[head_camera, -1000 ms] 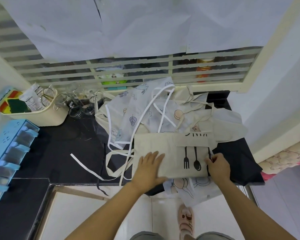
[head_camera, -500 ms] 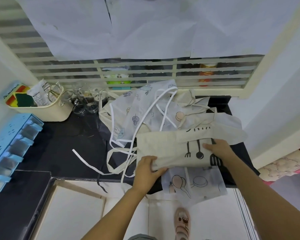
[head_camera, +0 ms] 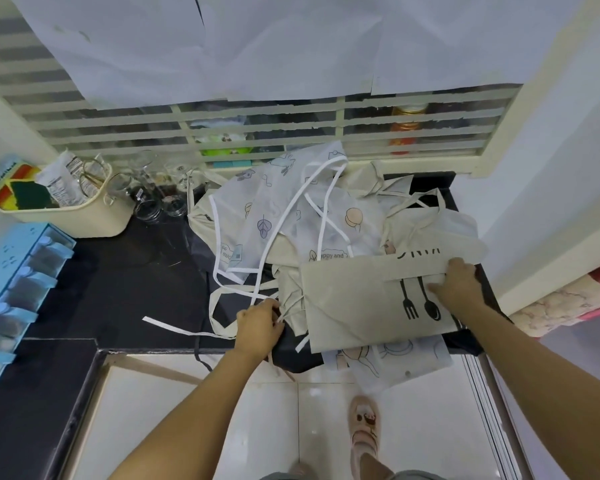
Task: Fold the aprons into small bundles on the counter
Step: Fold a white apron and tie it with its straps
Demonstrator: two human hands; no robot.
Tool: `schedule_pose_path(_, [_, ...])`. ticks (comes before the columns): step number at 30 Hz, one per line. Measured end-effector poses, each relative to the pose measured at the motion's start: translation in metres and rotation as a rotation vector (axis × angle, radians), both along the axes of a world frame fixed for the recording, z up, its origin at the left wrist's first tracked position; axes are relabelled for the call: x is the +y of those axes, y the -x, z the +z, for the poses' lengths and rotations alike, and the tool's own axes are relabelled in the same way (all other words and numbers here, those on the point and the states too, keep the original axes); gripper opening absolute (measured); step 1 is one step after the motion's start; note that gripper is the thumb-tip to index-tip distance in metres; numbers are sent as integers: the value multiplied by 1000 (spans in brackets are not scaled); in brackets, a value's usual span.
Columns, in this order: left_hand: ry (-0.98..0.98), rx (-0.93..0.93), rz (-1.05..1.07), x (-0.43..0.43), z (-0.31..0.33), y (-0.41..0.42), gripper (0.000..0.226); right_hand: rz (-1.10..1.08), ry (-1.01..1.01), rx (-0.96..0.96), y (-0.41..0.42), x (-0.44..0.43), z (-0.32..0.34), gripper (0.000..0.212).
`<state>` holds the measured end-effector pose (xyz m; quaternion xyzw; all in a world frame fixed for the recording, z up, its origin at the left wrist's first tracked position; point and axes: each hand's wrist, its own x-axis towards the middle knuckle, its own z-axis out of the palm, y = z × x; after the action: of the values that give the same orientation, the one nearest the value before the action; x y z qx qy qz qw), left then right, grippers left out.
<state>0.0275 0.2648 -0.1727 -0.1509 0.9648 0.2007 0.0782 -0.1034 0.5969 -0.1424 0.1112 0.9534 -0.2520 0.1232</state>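
A beige apron (head_camera: 357,299) with a black fork and spoon print lies folded into a rectangle at the front of the black counter (head_camera: 125,282). My right hand (head_camera: 459,284) rests on its right end, fingers over the pocket edge. My left hand (head_camera: 260,323) grips the beige ties bunched at its left end. Behind it lies a heap of white printed aprons (head_camera: 284,209) with white straps. Another printed apron (head_camera: 388,362) hangs over the counter's front edge under the folded one.
A cream basket (head_camera: 80,216) with packets stands at the back left, glass jars (head_camera: 153,202) beside it. A blue organiser (head_camera: 11,278) sits at the left edge. A loose white strap (head_camera: 174,329) trails across the counter. A slatted window is behind; tiled floor lies below.
My left hand has left the folded apron's front edge and moved left onto the ties. My right hand has slid up along the apron's right end.
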Motion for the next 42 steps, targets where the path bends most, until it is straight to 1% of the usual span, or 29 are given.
schedule_pose_path(1, [-8,1,2,-2,0,3,30,43,22,44,-10,-11,0,59])
schedule_pose_path(2, [-32,4,5,-3,0,5,24,122,27,89,-22,-24,-2,68])
schedule_pose_path(3, [-69,-6,9,-6,1,7,19,231,31,108,-35,-38,-4,72])
schedule_pose_path(4, [-96,-37,6,-8,4,8,15,348,54,104,-49,-50,-8,72])
schedule_pose_path(6, [-77,-167,-40,-16,17,9,12,553,100,38,-76,-73,-16,71])
schedule_pose_path(8, [-70,-360,-132,-28,39,9,20,663,93,-49,-93,-90,-24,69])
schedule_pose_path(9, [-105,-471,-183,-33,53,8,22,698,66,-77,-98,-95,-27,69])
schedule_pose_path(11, [-170,-672,-276,-41,82,8,20,700,27,-111,-103,-102,-28,70])
schedule_pose_path(13, [-273,-743,-283,-44,109,11,14,688,34,-143,-102,-106,-28,73])
schedule_pose_path(15, [-490,-770,-231,-42,130,16,15,680,58,-224,-98,-108,-22,72])
schedule_pose_path(16, [-573,-770,-218,-39,136,20,18,689,55,-228,-96,-109,-15,67])
schedule_pose_path(17, [-604,-761,-211,-35,139,24,21,675,81,-164,-93,-111,-13,58])
schedule_pose_path(19, [-633,-744,-175,-21,135,32,23,519,227,-23,-87,-119,-8,24])
schedule_pose_path(20, [-712,-742,-112,-13,129,37,23,436,313,-40,-86,-123,3,22])
schedule_pose_path(21, [-849,-735,-3,-6,120,40,23,324,460,-129,-89,-128,16,29])
schedule_pose_path(23, [-1199,-685,249,8,105,46,23,68,947,-499,-88,-132,27,47])
schedule_pose_path(24, [-1361,-644,352,15,100,48,23,21,1103,-620,-87,-132,34,54])
schedule_pose_path(25, [-1493,-600,435,22,97,49,23,25,1205,-710,-86,-133,39,58])
schedule_pose_path(26, [-1597,-554,504,28,95,50,22,65,1260,-747,-86,-131,42,56])
schedule_pose_path(28, [-1745,-458,614,38,93,52,19,87,1261,-724,-84,-125,50,42])
schedule_pose_path(29, [-1797,-419,653,41,91,53,17,63,1252,-710,-80,-121,51,36])
schedule_pose_path(32, [-1845,-393,704,46,84,54,13,26,1108,-528,-62,-95,54,16])
schedule_pose_path(33, [-1841,-398,729,46,80,53,12,5,1086,-471,-54,-86,55,18])
schedule_pose_path(35, [-1835,-415,785,50,73,50,13,-66,1092,-372,-38,-70,54,30])
schedule_pose_path(37, [-1823,-427,798,57,66,47,17,-169,1121,-269,-26,-63,48,30])
schedule_pose_path(39, [-1805,-452,787,67,60,44,17,-302,1279,-232,-18,-64,40,23])
schedule_pose_path(40, [-1808,-460,786,74,57,44,16,-363,1418,-244,-16,-68,39,22])
schedule_pose_path(42, [-1822,-447,817,84,54,44,14,-462,1686,-273,-16,-81,38,29])
